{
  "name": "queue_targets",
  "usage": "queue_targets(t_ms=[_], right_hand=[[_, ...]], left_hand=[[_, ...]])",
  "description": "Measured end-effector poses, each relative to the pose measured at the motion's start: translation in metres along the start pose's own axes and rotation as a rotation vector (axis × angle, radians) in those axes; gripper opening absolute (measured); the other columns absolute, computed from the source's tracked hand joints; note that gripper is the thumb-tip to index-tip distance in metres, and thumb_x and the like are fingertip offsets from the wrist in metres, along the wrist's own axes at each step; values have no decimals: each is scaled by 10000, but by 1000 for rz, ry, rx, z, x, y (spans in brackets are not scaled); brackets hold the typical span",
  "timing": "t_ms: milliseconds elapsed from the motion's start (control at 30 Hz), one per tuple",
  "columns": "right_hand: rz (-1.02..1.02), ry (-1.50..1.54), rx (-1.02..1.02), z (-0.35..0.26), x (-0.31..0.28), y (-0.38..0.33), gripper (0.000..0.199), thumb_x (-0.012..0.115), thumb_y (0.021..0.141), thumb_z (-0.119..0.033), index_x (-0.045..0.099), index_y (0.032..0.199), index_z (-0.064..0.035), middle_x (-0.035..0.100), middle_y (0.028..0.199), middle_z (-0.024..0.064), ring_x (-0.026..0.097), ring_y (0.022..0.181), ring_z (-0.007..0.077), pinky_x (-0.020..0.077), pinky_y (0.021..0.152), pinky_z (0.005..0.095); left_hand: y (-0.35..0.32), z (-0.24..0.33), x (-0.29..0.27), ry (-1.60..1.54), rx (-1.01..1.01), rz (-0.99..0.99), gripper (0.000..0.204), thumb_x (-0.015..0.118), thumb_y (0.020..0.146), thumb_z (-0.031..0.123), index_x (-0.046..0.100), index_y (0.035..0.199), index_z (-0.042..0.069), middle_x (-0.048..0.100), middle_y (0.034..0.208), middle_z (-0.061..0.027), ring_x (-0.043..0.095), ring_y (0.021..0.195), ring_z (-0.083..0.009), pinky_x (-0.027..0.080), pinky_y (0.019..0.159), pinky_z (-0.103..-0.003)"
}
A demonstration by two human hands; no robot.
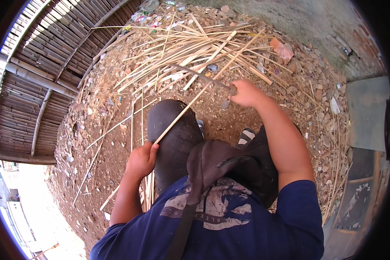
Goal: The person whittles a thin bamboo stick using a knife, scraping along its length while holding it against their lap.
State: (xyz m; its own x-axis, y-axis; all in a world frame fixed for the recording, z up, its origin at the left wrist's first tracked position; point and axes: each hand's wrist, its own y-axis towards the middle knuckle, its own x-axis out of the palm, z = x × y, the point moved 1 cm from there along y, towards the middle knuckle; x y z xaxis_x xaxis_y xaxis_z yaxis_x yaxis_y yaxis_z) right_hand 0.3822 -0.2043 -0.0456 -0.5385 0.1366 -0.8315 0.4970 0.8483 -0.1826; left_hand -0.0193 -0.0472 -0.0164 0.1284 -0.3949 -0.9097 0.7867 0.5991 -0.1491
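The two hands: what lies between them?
In the head view, a pale bamboo strip runs from the left hand over the dark knee toward the right hand.

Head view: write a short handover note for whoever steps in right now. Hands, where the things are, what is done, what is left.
Left hand: closed around the near end of a long bamboo strip that runs over the dark-clad knee.
Right hand: gripping the handle of a dark blade, which lies across the strip's far part.
Pile of cut bamboo strips lies ahead on the dirt ground; a few strips beside the left leg.
Done: many strips already lie cut.
Left: the held strip is not yet laid down.
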Motion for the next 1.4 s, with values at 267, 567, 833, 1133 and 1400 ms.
queue_targets(t_ms=[267,567,833,1133,1400], right_hand=[[10,243,78,30,-4,11,615,821,779,-349,667,1230,40,730,1048,229,711,982,344,541,863,431],[250,113,49,28,-22,-5,633,827,791,-354,646,1225,70,717,1110,248,703,1037,366,527,915,448],[183,161,67,14,-37,-12,513,814,795,-321,672,1135,35,716,1062,239,695,969,370,522,874,438],[204,89,-55,-5,-20,-15,415,770,821,-269,668,1101,20,708,988,261,692,943,412,534,842,458],[-16,99,-68,-15,-1,0,311,752,801,-250,703,1000,-16,712,875,203,705,852,382,546,772,471]], left_hand=[[-1,4,4,-42,-52,19,385,506,1060,358,558,881,21,641,765,-279,629,769,-515,479,688,-583],[0,-3,-3,-88,-66,-77,454,446,1071,421,580,917,15,642,812,-279,633,844,-508,487,750,-556],[-2,5,-10,-67,-109,-105,459,436,1072,423,599,963,8,659,854,-288,642,880,-507,487,779,-568],[-2,1,-2,-83,-83,-71,440,453,1068,421,587,955,17,666,826,-299,648,860,-518,493,776,-586],[-4,-2,2,-77,-68,-68,439,451,1069,392,585,931,-3,645,825,-284,635,839,-504,484,744,-554]])
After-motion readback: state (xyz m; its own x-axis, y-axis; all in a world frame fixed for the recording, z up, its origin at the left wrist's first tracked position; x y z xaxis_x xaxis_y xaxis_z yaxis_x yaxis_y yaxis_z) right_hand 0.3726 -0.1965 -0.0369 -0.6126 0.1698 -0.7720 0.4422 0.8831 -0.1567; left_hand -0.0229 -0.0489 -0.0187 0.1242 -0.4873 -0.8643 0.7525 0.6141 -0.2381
